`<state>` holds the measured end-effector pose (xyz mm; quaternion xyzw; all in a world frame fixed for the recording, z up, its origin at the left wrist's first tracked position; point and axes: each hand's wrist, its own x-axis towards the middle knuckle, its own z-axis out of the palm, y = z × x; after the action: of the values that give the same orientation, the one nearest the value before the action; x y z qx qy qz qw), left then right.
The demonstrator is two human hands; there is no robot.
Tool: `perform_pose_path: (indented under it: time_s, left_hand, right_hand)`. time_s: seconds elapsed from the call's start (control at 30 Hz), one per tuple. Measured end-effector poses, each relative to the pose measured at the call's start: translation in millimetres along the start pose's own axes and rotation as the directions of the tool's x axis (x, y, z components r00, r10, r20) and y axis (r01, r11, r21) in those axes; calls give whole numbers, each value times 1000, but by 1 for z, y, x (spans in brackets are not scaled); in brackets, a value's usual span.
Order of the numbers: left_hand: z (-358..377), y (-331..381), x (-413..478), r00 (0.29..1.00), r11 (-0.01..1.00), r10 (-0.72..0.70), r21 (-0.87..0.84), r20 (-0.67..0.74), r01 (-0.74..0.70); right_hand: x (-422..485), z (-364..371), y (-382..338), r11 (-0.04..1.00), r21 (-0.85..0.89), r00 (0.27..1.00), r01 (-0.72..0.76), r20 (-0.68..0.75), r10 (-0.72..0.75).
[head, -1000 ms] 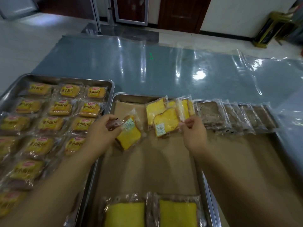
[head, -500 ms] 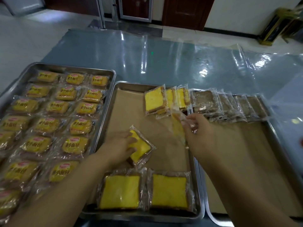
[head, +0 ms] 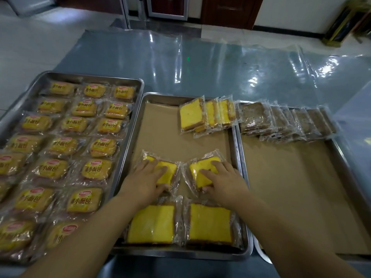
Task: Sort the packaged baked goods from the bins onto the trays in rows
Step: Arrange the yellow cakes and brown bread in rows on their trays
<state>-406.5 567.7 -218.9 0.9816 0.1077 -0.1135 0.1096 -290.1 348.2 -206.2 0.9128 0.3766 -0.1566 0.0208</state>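
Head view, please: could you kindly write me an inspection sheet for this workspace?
Surface: grey table under glossy clear sheet.
Job's things: left tray full of small bread packets; middle tray, paper-lined, holds yellow cake packets: stack at far edge, two nearest, two under the hands; right tray holds brown slice packets.
Clutter: nothing seen.
Grippers: left hand and right hand each rest flat-fingered on a cake packet.
Cables: nothing seen.
Surroundings: tiled floor, dark doors.

Grey tabletop w/ glare, white floor, dark wood doors behind.
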Motion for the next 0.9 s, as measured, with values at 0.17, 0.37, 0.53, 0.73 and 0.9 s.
perform_pose_path:
  time_s: [0.17, 0.37, 0.53, 0.73, 0.9]
  left_hand:
    - [3, 3, -10, 995, 995, -72, 58, -66, 76]
    - [-3, -3, -13, 993, 995, -91, 19, -73, 93]
    - [-29, -9, 12, 987, 995, -48, -92, -155, 34]
    - [-69, -14, 84, 983, 969, 34, -234, -183, -77]
    - [-83, -9, 164, 975, 945, 105, -285, -197, -160]
  right_hand:
    - [-5, 2, -16, 990, -57, 991, -132, -34, 130]
    - [-10, -2, -21, 991, 43, 989, -130, -61, 132]
    - [18, -29, -6, 944, 296, 960, -143, -190, 205]
    - [79, -73, 22, 871, 432, 906, -233, -230, 356]
    - [126, -90, 39, 836, 424, 884, -347, -150, 443]
